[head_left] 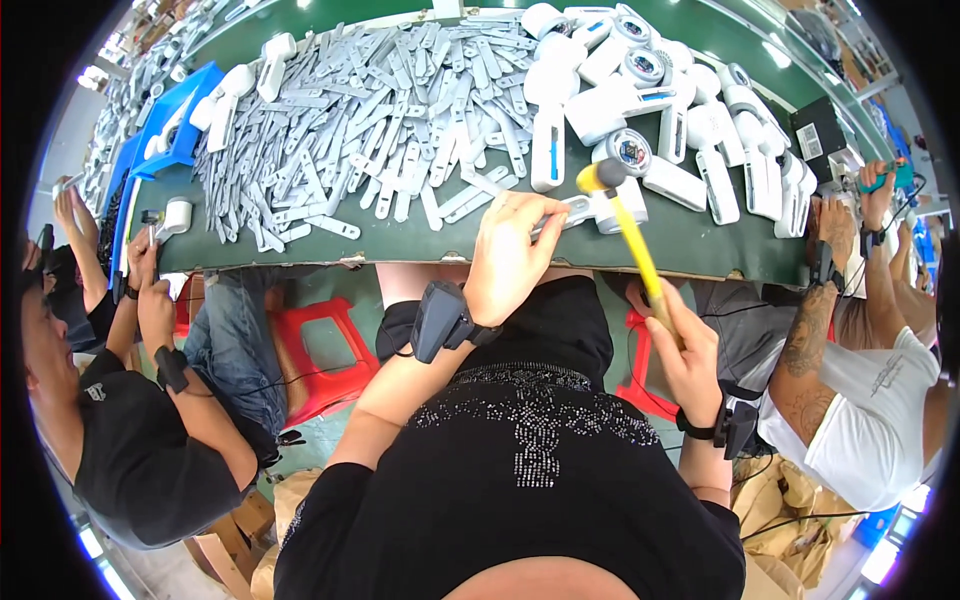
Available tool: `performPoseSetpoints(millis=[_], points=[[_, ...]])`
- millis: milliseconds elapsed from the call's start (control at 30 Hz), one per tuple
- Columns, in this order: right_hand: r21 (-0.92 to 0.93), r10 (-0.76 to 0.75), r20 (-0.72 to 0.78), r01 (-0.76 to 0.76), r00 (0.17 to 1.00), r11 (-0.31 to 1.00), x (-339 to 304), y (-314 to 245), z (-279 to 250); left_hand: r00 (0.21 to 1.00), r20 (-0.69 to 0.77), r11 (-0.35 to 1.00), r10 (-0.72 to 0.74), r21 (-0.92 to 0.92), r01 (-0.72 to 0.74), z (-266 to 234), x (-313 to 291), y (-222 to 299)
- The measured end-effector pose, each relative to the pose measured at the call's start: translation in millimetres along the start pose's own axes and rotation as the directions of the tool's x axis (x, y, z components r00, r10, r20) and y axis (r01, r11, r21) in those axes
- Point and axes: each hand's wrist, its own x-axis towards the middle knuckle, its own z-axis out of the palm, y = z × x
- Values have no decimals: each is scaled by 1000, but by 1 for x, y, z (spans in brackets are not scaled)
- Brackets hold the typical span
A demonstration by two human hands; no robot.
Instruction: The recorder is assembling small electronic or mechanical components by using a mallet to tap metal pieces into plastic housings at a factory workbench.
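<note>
My right hand is wrapped round the yellow handle of a small mallet. Its black and yellow head is raised over a white handheld-fan-like unit near the table's front edge, and partly covers it. My left hand pinches a slim grey plastic strip whose far end reaches that unit; whether the strip is seated in it I cannot tell. Beyond my left hand spreads a big heap of loose grey strips.
Several white fan-like units are piled at the back right, beside a black box. A blue bin stands at the left. One co-worker sits at my left, another at my right. Red stools are below the table.
</note>
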Motion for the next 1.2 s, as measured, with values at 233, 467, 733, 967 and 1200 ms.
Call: performPoseSetpoints(millis=[233, 467, 733, 967, 1200], points=[[-28, 38, 24, -37, 999, 999, 1, -1, -2, 993, 18, 985, 118, 123, -119, -7, 2, -3], [-12, -66, -10, 66, 998, 998, -15, -2, 11, 991, 41, 973, 131, 187, -136, -22, -7, -15], [-36, -101, -37, 99, 994, 994, -18, -6, 18, 991, -24, 979, 130, 160, -125, -19, -12, -19], [-72, -57, 75, 63, 996, 995, -13, -10, 19, 995, -35, 994, -96, -62, 93, -18, -24, -26], [-28, -137, 72, 139, 988, 990, -10, -22, 23, 986, -32, 983, -162, -92, 158, -21, -24, -22]])
